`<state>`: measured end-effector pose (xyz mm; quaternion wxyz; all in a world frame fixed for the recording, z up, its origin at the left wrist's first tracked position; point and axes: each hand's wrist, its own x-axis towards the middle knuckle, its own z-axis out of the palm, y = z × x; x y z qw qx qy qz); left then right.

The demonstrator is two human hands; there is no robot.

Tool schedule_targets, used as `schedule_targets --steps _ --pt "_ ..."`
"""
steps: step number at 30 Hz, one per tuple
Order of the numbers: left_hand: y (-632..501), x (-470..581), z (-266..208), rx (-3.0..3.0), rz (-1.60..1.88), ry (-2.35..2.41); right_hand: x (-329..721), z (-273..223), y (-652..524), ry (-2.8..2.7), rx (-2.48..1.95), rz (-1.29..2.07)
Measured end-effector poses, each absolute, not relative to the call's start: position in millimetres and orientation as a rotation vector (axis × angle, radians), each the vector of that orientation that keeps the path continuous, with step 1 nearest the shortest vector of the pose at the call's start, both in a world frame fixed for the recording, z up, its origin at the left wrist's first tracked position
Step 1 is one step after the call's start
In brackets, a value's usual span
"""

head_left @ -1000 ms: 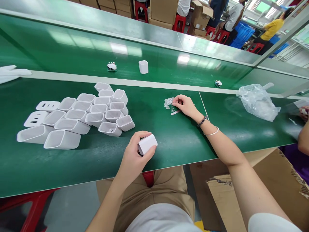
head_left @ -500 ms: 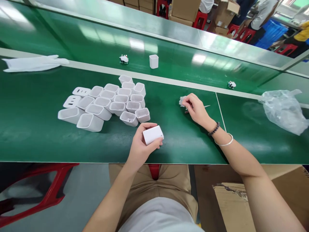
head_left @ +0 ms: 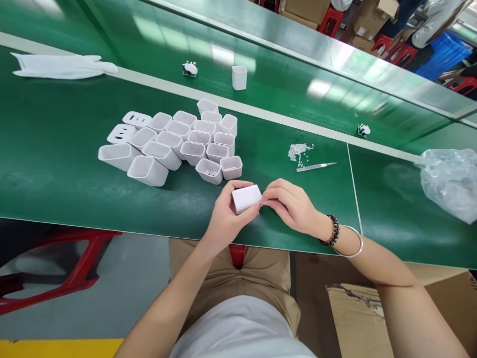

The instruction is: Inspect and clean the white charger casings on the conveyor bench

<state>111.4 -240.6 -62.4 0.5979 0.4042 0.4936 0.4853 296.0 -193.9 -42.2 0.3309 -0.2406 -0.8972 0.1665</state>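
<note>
My left hand [head_left: 229, 219] is closed around a white plastic charger housing [head_left: 246, 198], which lies on its side just above the bench. At the housing's right end my right hand [head_left: 288, 205] has thumb and forefinger pinched together; whatever is between them is too small to make out. Beyond the right hand lie a scattered pile of tiny clear pieces [head_left: 297, 151] and a slim pointed tool like a scalpel or tweezers [head_left: 316, 167]. Several open white housings [head_left: 148, 171] stand grouped to the left, two of them [head_left: 122, 133] showing slotted ends.
On the green bench [head_left: 55, 194], a white glove [head_left: 61, 66] lies far left and a clear plastic bag [head_left: 450, 181] far right. Two small circuit boards [head_left: 190, 69] and a single housing [head_left: 239, 78] sit beyond the pale strip. A cardboard box [head_left: 357, 318] stands below right.
My right hand has come from the pile of tiny pieces to the end of the housing, uncovering the pile and the pointed tool. My left hand still holds the housing. The view has tilted.
</note>
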Motion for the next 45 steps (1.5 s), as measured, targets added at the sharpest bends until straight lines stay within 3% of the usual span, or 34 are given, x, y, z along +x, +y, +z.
schedule_targets --steps 29,33,40,45 --pt "-240.7 109.8 -62.1 0.899 1.136 1.088 298.4 -48.1 -195.4 -2.343 -0.619 0.379" --pt "-240.9 110.1 -62.4 0.883 1.137 1.075 296.8 -45.0 -197.9 -2.217 -0.741 0.632" --pt "-240.9 110.8 -61.9 0.918 1.134 1.105 291.3 -46.7 -202.3 -1.786 -0.925 1.356" --pt "-241.0 110.9 -62.7 0.924 1.146 1.080 287.4 -45.1 -202.9 -1.668 -0.924 1.527"
